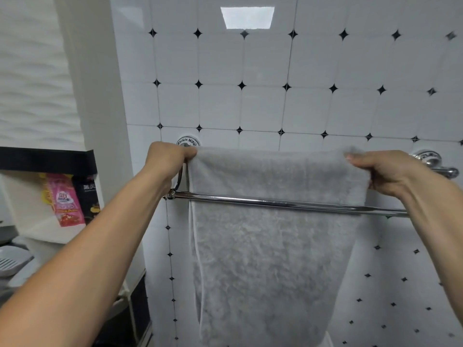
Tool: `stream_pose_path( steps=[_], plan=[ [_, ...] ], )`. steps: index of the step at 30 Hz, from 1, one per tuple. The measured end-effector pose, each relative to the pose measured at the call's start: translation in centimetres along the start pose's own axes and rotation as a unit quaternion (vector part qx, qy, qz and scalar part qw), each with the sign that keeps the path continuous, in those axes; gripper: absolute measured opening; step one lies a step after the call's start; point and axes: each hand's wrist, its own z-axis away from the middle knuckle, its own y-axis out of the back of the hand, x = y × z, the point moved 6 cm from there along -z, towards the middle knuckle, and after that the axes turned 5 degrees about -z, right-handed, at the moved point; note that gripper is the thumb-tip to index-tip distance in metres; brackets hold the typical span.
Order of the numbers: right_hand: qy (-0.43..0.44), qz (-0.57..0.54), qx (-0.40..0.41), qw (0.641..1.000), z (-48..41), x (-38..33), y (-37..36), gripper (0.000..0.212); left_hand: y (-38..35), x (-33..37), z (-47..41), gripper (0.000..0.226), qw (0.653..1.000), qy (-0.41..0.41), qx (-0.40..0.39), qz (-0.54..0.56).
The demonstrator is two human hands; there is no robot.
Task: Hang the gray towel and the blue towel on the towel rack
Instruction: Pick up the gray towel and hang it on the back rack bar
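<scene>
white tiled wall (313,71) with black diamonds is filling the view. gray towel (270,246) is hanging over the towel rack (288,203) rear bar, behind the front bar. left hand (168,156) is pinching its top left corner, right hand (385,170) is gripping the top right corner.

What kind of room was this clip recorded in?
Most likely a home bathroom. The wall is glossy white tile with small black diamond insets, a chrome towel rack is mounted on it, and a gray towel hangs over its rear bar.
</scene>
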Motion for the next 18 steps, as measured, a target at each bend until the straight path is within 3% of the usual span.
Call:
stream_pose_path(
  steps=[4, 9, 13, 18],
  plan=[
    [-0.003, -0.029, 0.016, 0.999, 0.1, -0.7, 1.1, 0.006, -0.9, 3.0, -0.8, 0.020, 0.996, -0.089, -0.002, -0.013],
    [0.056, -0.039, 0.122, 0.990, 0.3, -1.3, 2.9, 0.047, -1.0, 4.0, -2.3, 0.039, 0.992, -0.087, -0.005, -0.097],
    [0.082, 0.003, 0.170, 0.982, 0.9, -2.3, 3.5, 0.031, -1.1, 3.4, -2.5, 0.032, 0.984, -0.071, -0.031, -0.161],
    [-0.040, 0.049, 0.089, 0.994, 0.7, -1.5, 3.3, 0.016, -2.1, 2.4, -2.4, 0.026, 0.990, -0.050, -0.082, -0.101]
  ],
)
